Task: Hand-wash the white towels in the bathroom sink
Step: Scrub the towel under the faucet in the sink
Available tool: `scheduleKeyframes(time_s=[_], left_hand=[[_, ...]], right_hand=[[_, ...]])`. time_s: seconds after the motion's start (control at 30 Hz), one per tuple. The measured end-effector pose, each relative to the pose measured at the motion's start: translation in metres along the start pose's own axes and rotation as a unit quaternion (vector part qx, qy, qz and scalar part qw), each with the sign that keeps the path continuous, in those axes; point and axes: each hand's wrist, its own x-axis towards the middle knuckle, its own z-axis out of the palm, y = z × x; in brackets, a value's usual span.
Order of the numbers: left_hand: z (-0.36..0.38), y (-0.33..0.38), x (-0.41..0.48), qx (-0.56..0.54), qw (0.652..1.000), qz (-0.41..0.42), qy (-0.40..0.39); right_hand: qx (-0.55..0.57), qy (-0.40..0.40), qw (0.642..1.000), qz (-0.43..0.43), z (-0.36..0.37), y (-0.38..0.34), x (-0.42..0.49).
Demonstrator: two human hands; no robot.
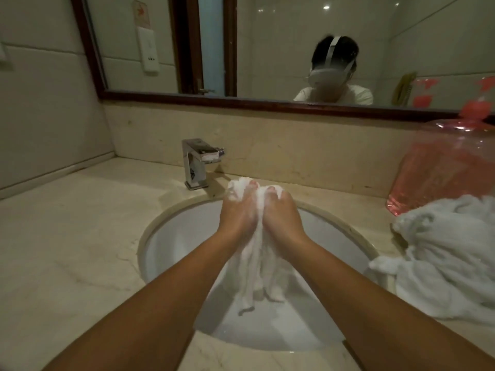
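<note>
A wet white towel (258, 274) hangs bunched between both hands over the round white sink (171, 236). My left hand (237, 214) grips the towel's top on the left. Pressed close beside it, my right hand (281, 214) grips the towel on the right. The bunched top of the cloth sticks out above the fingers, and its lower end trails down into the basin. A heap of other white towels (442, 263) lies on the counter to the right of the sink.
A chrome tap (197, 163) stands behind the sink to the left of my hands. A pink translucent plastic container (442, 167) stands at the back right behind the towel heap. The beige marble counter (67, 250) stretches to the left. A mirror (267, 49) covers the wall.
</note>
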Motion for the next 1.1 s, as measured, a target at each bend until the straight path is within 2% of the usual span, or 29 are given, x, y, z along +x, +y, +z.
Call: scheduleKeyframes(time_s=[0.1,0.13,0.2,0.27,0.33,0.4,0.47,0.5,0.57,0.67,0.73,0.83,0.9,1.0,1.1], left_hand=[[0.0,0.005,-0.022,0.015,0.997,0.025,-0.072],[0.0,0.005,-0.021,0.022,0.997,0.032,-0.066],[-0.004,0.007,-0.007,0.014,1.0,0.015,-0.004],[-0.01,0.006,0.008,-0.033,0.999,-0.025,0.017],[-0.015,0.001,0.017,-0.118,0.991,-0.063,-0.011],[-0.021,0.007,0.01,-0.221,0.967,-0.103,-0.076],[-0.028,0.013,0.003,-0.259,0.953,-0.105,-0.119],[-0.03,0.012,0.005,-0.259,0.952,-0.096,-0.133],[-0.029,0.008,0.004,-0.22,0.96,-0.07,-0.159],[-0.022,0.003,0.005,-0.096,0.986,-0.025,-0.136],[-0.018,-0.006,0.012,-0.057,0.993,-0.015,-0.102],[-0.019,-0.012,0.015,0.003,0.998,-0.004,-0.064],[-0.021,-0.005,0.01,-0.013,0.996,-0.05,-0.069],[-0.023,0.004,0.004,-0.079,0.983,-0.126,-0.108],[-0.009,0.0,-0.002,-0.029,0.992,-0.05,-0.114]], right_hand=[[0.024,0.033,0.999,0.02,-0.004,-0.002,0.015],[0.033,0.028,0.999,0.02,-0.003,0.001,0.017],[0.025,-0.015,1.0,0.007,0.0,0.002,0.009],[0.022,-0.05,0.998,-0.016,-0.001,0.001,0.003],[0.071,-0.048,0.996,-0.022,-0.008,0.003,0.009],[0.15,-0.089,0.984,0.022,-0.015,0.007,0.01],[0.182,-0.138,0.969,0.095,-0.018,0.01,0.005],[0.197,-0.147,0.962,0.122,-0.021,0.01,0.003],[0.22,-0.155,0.956,0.117,-0.025,0.01,0.004],[0.24,-0.123,0.962,0.053,-0.023,0.005,0.008],[0.233,-0.109,0.966,0.02,-0.015,0.007,0.008],[0.074,-0.107,0.991,-0.014,-0.009,0.008,0.007],[0.028,-0.071,0.997,-0.011,-0.014,0.011,0.019],[0.112,0.009,0.993,0.046,-0.022,0.018,0.038],[0.138,0.045,0.988,0.056,-0.014,0.009,0.038]])
